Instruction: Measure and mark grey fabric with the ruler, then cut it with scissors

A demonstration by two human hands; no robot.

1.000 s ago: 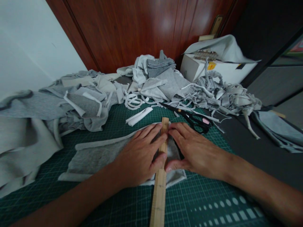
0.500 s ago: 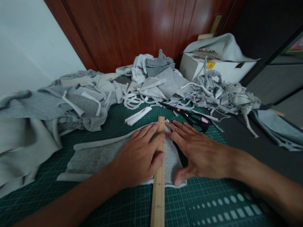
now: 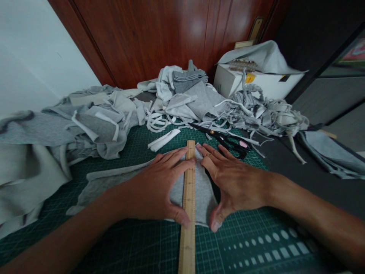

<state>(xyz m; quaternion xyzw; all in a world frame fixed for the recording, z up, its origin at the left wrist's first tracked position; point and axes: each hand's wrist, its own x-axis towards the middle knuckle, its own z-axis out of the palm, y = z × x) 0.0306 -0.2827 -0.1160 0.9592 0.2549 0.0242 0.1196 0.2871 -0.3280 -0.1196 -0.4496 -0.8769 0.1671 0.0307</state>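
A wooden ruler [image 3: 188, 201] lies lengthwise across a flat piece of grey knit fabric [image 3: 203, 198] on the green cutting mat [image 3: 137, 247]. My left hand [image 3: 159, 182] is spread over the fabric, its fingertips and thumb touching the ruler's left side and top. To the right of the ruler, my right hand [image 3: 228, 179] rests with fingers spread on the fabric's right part, thumb at the lower corner. Black-handled scissors [image 3: 222, 137] lie just beyond my right hand. A rolled white fabric scrap [image 3: 164, 140] lies beyond my left hand.
Heaped grey fabric [image 3: 99, 118] covers the left side, with more folded cloth [image 3: 189, 80] at the back. Tangled fabric strips [image 3: 265, 110] lie before a white box [image 3: 265, 84]. Folded grey cloth [image 3: 330, 152] sits at far right. A wooden door [image 3: 148, 38] stands behind.
My left thumb has moved down along the ruler, so the left hand is spread wider. My right hand stays on the fabric with little change. The view has shifted slightly.
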